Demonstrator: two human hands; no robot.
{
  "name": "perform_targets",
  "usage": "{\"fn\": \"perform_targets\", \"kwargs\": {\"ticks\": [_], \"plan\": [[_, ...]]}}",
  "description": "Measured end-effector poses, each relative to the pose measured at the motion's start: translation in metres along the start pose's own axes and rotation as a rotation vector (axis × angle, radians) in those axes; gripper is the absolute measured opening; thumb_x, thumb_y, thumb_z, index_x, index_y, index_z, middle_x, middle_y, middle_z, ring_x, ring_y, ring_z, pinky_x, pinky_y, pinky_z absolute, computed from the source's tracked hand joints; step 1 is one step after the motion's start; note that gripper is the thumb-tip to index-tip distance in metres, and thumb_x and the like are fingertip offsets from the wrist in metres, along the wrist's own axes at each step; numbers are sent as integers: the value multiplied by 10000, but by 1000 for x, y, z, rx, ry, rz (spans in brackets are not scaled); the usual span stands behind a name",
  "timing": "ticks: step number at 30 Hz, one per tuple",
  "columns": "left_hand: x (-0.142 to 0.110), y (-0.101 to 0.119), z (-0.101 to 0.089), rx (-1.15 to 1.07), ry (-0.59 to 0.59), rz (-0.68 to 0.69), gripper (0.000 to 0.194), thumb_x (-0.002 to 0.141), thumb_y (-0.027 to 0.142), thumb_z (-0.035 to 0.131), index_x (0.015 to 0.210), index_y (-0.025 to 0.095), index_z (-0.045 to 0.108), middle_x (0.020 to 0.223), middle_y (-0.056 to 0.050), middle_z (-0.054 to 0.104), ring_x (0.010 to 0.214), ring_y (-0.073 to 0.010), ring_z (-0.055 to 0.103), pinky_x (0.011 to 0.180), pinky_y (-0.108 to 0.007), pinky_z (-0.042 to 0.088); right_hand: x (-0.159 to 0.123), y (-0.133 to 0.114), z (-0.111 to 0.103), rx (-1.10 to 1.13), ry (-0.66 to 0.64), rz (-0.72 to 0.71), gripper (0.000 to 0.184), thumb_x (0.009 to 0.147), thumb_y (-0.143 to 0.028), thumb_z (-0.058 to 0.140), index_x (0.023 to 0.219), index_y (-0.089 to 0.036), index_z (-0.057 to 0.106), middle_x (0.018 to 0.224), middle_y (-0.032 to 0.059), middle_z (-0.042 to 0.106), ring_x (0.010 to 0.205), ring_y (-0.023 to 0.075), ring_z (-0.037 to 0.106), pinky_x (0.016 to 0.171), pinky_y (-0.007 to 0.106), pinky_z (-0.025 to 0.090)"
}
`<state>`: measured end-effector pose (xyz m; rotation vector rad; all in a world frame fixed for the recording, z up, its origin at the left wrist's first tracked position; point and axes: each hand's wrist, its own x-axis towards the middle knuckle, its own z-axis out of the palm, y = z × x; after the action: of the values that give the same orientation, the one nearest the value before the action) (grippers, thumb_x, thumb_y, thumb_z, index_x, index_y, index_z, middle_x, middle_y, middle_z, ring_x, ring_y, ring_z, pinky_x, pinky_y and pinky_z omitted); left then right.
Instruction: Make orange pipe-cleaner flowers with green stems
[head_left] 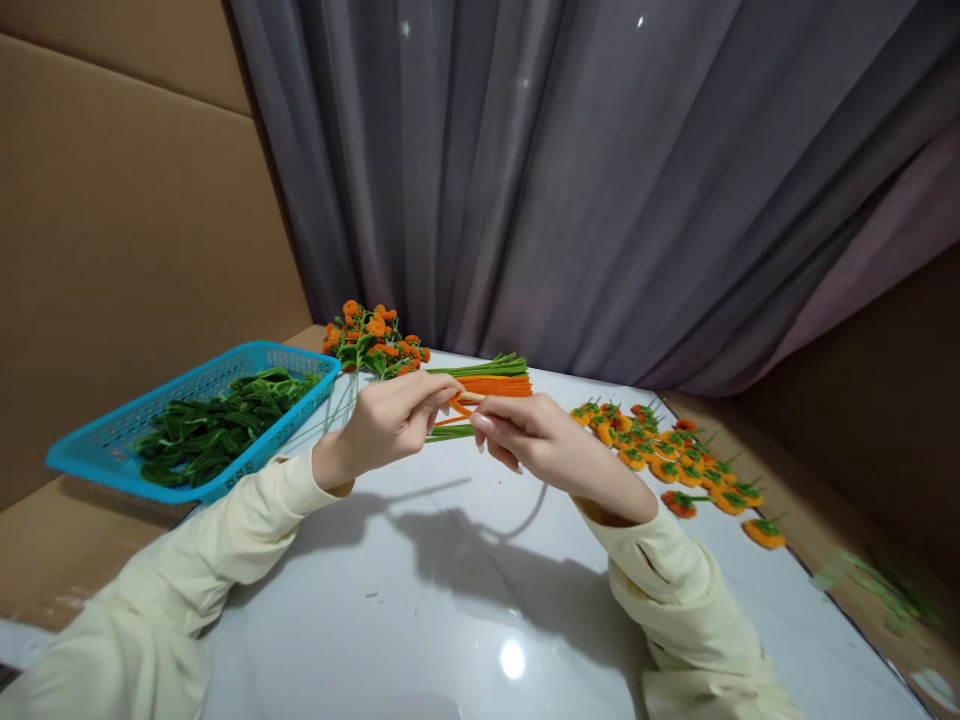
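Note:
Over the middle of the white table, my left hand and my right hand are held close together, fingertips almost meeting. Between them an orange pipe cleaner bends in a small loop. Both hands pinch it, thumbs against fingers, and parts of it are hidden by the fingers. Just behind lies a bundle of straight orange pipe cleaners, with green pipe cleaners along its far side and more green ones at its near side, partly covered by my hands.
A blue plastic basket of dark green fuzzy leaves stands at left. Orange flowers on stems lie at the back left. Several orange and yellow flower heads spread at right. Cardboard walls and a grey curtain surround the table.

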<state>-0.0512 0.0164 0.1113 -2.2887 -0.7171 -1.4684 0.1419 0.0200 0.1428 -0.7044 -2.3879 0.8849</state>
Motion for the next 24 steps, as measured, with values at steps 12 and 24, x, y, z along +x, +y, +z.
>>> {"fn": "perform_targets", "kwargs": {"ticks": [12, 24], "plan": [[1, 6, -4, -279, -99, -199, 82, 854, 109, 492, 827, 143, 562, 546, 38, 576, 409, -51, 519, 435, -141, 432, -7, 3, -12, -580, 99, -95, 195, 801, -116, 400, 616, -173, 428, 517, -35, 350, 473, 79, 239, 499, 238, 183], [12, 13, -15, -913, -273, -569, 153, 875, 260, 535, 835, 115, 558, 569, -6, 626, 380, -74, 546, 344, -154, 411, -7, -4, -19, -242, 106, -176, 278, 875, -166, 441, 598, -152, 451, 513, -52, 375, 484, 57, 296, 505, 205, 252]]}}
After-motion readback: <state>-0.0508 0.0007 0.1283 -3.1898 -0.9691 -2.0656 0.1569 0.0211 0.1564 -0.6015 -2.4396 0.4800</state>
